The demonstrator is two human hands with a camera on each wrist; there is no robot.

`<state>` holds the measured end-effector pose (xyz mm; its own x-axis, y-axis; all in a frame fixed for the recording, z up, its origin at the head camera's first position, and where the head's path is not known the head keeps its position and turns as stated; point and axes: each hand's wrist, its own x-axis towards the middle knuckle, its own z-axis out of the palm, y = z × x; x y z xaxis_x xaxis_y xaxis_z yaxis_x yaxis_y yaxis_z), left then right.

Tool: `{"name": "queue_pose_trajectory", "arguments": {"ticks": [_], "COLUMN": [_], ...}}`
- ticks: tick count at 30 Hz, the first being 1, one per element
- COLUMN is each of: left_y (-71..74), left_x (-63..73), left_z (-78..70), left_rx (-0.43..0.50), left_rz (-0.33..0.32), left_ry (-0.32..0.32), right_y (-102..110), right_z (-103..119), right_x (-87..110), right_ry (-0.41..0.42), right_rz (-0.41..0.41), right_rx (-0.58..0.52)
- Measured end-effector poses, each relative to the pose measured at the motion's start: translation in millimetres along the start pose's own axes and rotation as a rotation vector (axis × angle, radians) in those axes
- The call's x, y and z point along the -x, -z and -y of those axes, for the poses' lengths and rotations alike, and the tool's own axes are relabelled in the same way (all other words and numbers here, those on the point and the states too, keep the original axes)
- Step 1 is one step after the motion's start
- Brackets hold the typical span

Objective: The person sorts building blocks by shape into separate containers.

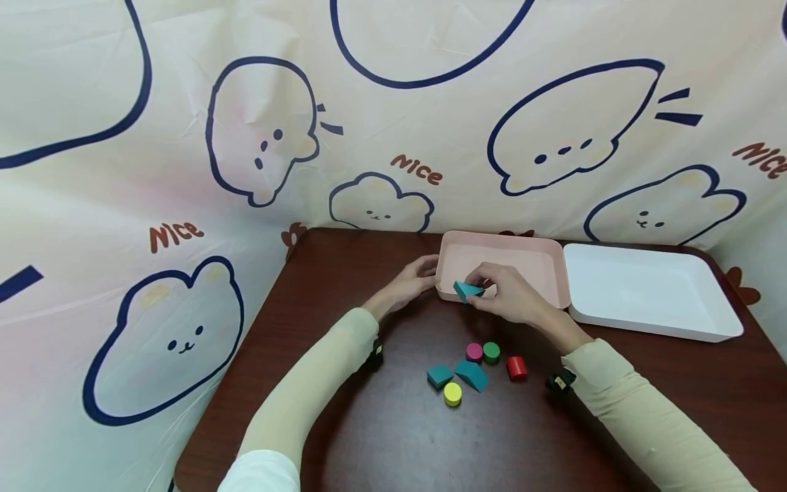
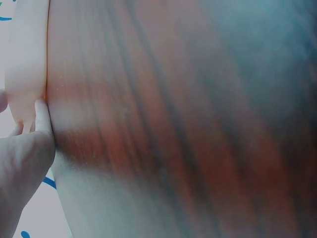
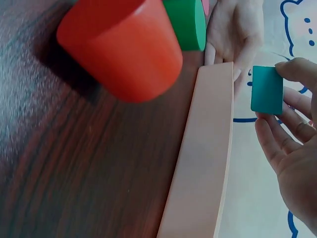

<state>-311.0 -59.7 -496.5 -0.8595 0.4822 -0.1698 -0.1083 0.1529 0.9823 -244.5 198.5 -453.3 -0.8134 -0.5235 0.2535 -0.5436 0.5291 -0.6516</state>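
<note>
My right hand (image 1: 507,290) pinches a teal wedge-shaped block (image 1: 467,290) between thumb and fingers, over the front rim of the pink tray (image 1: 503,240). One flat rectangular face of the block shows in the right wrist view, with the hand (image 3: 302,134) at its side. My left hand (image 1: 408,283) rests with its fingers against the tray's left end. In the left wrist view that hand (image 2: 25,153) has one fairly straight finger along the tray's corner; its other fingers are partly out of sight.
Nearer on the dark wooden table (image 1: 369,437) lie two teal blocks (image 1: 472,375), a yellow cylinder (image 1: 452,394), a magenta cylinder (image 1: 474,352), a green cylinder (image 1: 491,352) and a red cylinder (image 1: 517,368). A white tray (image 1: 652,324) adjoins the pink one on the right. Patterned cloth (image 1: 381,137) hangs behind.
</note>
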Motion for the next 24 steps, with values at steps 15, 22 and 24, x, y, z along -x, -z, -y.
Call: {"name": "queue_pose_trajectory", "arguments": {"ticks": [15, 22, 24], "left_y": [1.7, 2.1, 2.1], "left_x": [-3.2, -2.9, -2.7], "left_z": [2.5, 2.7, 2.3], "left_rx": [0.015, 0.023, 0.022], "left_rz": [-0.014, -0.007, -0.003], "left_ry": [0.006, 0.004, 0.0], "right_y": [8, 9, 9], "right_z": [-23, -34, -36], "right_x": [-1.8, -1.9, -1.4], "right_ry": [-0.094, -0.135, -0.146], "right_rz": [-0.066, -0.077, -0.078], "right_rx": [0.037, 0.039, 0.033]}}
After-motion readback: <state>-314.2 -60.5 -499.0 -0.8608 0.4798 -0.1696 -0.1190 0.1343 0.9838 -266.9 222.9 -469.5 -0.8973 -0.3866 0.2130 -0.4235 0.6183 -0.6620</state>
